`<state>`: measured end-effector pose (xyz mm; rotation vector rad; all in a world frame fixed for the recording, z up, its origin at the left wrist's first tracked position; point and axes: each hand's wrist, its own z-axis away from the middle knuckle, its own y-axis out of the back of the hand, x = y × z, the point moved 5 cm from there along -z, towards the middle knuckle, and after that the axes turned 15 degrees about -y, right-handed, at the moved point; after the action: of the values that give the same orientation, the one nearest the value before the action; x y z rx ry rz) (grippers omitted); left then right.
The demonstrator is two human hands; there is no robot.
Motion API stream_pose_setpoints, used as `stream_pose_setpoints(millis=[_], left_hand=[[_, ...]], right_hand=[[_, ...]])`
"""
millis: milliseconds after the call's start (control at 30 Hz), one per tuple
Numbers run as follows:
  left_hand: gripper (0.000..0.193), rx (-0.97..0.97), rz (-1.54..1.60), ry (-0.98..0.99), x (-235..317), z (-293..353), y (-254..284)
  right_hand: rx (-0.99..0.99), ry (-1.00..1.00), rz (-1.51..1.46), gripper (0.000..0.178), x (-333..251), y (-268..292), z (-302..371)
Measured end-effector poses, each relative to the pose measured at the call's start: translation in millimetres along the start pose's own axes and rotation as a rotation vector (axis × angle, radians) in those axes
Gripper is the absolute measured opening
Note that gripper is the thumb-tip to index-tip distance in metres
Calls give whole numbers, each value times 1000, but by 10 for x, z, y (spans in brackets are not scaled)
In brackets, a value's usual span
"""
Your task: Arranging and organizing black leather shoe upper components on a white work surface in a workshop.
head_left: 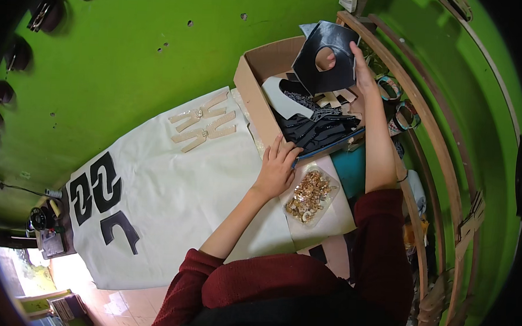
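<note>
My right hand (364, 71) grips a stiff black sheet piece with a round cut-out (316, 69), held up over a cardboard box (256, 101). A bit of the hand shows through the hole. At the box's near corner lies my left hand (278, 166), its fingers stretched over the edge, holding nothing I can see. Inside the box are a white curved piece (287, 101), black strips (317, 133), dark patterned material and beige scraps. Beside my left hand, a clear plastic tray holds gold-coloured metal bits (313, 191).
White sheeting (184, 194) covers the table. On it lie beige glittery strap pieces (204, 125) and black cut shapes (105, 185). A wooden rack (426, 106) stands at the right against the green wall (178, 48). A small machine (48, 226) is at the far left.
</note>
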<state>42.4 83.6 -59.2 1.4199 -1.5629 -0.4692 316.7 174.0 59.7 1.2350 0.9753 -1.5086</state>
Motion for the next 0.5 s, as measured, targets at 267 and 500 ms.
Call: stream_pose_setpoints(millis=[267,500], left_hand=[[63,21,38,-29,-5,7,23],[68,-25,100,-18,4,-3,91]], right_hand=[[333,402,908,96,-230,-236,245],[527,457,737,35,-297,-277,392]])
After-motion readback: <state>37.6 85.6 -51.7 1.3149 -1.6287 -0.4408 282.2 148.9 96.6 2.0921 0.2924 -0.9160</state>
